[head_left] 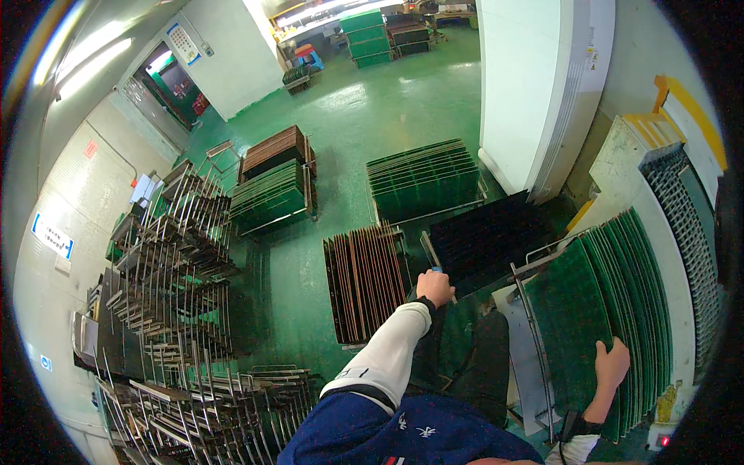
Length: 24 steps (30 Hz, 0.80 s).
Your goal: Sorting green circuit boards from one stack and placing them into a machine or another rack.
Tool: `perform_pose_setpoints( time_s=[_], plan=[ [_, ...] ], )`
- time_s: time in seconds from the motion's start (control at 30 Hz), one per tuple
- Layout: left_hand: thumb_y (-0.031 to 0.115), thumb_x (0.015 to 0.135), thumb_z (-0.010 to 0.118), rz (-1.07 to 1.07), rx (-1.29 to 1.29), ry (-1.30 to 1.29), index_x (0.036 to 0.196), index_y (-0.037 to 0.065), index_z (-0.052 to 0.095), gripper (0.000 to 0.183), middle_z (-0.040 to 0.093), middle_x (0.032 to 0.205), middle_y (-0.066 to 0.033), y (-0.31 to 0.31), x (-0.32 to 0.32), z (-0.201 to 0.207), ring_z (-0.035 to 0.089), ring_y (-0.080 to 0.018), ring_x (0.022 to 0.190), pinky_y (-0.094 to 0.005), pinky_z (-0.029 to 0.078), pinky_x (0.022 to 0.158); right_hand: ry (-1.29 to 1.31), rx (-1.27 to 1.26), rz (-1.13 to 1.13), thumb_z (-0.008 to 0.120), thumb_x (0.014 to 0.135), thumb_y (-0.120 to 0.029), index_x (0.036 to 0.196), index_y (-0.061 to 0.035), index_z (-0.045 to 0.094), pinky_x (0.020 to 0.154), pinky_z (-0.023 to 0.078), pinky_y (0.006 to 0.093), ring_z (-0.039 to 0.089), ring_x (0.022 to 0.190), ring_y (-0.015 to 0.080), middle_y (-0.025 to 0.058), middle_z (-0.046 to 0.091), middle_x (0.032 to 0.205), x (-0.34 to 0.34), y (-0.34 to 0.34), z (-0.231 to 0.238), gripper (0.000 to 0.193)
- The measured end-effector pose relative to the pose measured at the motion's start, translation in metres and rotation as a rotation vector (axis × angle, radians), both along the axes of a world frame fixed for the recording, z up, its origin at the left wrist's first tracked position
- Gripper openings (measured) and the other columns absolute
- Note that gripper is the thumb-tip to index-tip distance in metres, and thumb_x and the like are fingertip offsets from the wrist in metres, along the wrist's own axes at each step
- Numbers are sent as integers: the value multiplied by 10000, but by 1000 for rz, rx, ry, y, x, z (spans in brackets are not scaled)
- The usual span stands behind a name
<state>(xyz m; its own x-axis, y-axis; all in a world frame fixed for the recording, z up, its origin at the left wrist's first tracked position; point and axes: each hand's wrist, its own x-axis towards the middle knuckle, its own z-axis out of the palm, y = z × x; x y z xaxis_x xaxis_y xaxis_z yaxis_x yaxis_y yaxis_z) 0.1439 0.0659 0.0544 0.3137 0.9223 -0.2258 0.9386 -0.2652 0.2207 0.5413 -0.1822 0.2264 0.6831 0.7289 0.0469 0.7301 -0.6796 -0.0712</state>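
Observation:
My left hand (435, 287) is closed in a fist, with a small blue bit (437, 270) showing at its top. What else it grips is hidden. It is between a rack of brown-edged boards (364, 283) and a rack of black boards (484, 236). My right hand (612, 366) is at the edge of the nearest green board (566, 310), thumb on the near face and fingers at the edge. That board stands at the front of a row of upright green boards (639, 310) in a metal-framed rack (533, 333).
A conveyor machine (682, 209) stands close on my right. More board racks (425, 174) (271, 194) stand on the green floor (341, 124). Stacked metal racks (178, 263) line the left wall. A white cabinet (527, 85) rises beyond the black boards.

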Motion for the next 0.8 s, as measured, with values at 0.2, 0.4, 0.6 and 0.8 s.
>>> perform_pose_setpoints(
  time_s=[0.2, 0.4, 0.6, 0.8],
  plan=[
    [379, 828, 672, -1, 18, -10, 951, 47, 689, 354, 705, 963, -149, 1, -1, -7, 640, -347, 987, -479, 512, 834, -38, 40, 18, 747, 828, -319, 1170, 27, 659, 899, 496, 480, 635, 1008, 405, 243, 681, 1057, 6, -4, -10, 494],
    [378, 820, 693, -1, 11, -13, 957, 51, 688, 355, 705, 961, -144, 1, -1, -4, 640, -343, 991, -478, 514, 827, -44, 25, 21, 733, 839, -338, 1186, 22, 653, 917, 490, 472, 633, 1026, 390, 225, 687, 1073, 10, -6, -15, 506],
    [390, 822, 712, 2, 27, -18, 964, 53, 692, 366, 704, 957, -136, 0, -2, -6, 641, -335, 989, -477, 514, 820, -39, 15, 17, 732, 839, -342, 1190, 22, 650, 919, 489, 473, 631, 1034, 390, 228, 683, 1085, 8, -5, -13, 512],
    [413, 830, 709, -10, 61, -3, 946, 53, 703, 378, 705, 939, -127, 0, 2, -8, 645, -323, 965, -469, 517, 805, -40, 20, 4, 729, 843, -340, 1202, 22, 646, 925, 488, 473, 627, 1043, 398, 230, 678, 1100, 11, -8, -13, 516]
  ],
)
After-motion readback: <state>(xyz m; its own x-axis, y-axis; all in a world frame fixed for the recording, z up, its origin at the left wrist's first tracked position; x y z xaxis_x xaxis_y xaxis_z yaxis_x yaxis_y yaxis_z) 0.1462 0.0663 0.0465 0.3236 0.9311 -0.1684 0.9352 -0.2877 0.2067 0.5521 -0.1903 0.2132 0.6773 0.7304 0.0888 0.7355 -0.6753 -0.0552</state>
